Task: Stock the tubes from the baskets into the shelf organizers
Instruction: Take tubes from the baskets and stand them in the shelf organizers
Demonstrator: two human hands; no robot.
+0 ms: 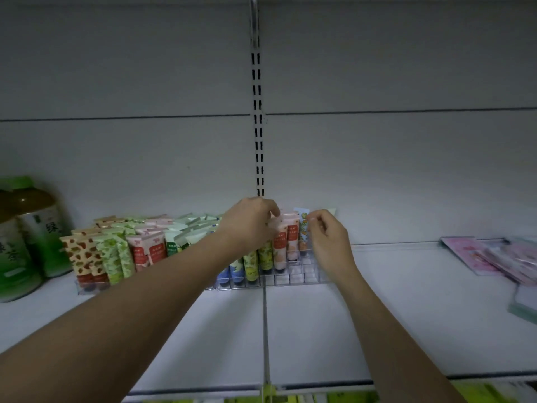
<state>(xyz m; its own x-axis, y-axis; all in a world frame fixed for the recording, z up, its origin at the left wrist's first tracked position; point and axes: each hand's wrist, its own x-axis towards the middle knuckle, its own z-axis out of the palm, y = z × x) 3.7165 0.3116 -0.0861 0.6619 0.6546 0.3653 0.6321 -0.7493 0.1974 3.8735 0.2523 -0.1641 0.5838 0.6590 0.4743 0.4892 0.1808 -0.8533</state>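
Observation:
A clear plastic organizer (pixel 293 279) sits on the white shelf (pixel 406 301), holding several upright tubes in blue, yellow-green and pink. My left hand (pixel 250 225) reaches over it with fingers curled round the top of a pink tube (pixel 280 245). My right hand (pixel 329 242) pinches the top of a flower-printed tube (pixel 303 231) standing in a right-hand slot. Another organizer to the left holds several patterned tubes (pixel 116 251). No basket shows.
Green tea bottles (pixel 32 234) stand at the far left of the shelf. Pink flat packets (pixel 494 257) lie at the far right. A slotted metal upright (pixel 258 126) runs up the back wall. Yellow-green goods (pixel 319 398) show on the shelf below.

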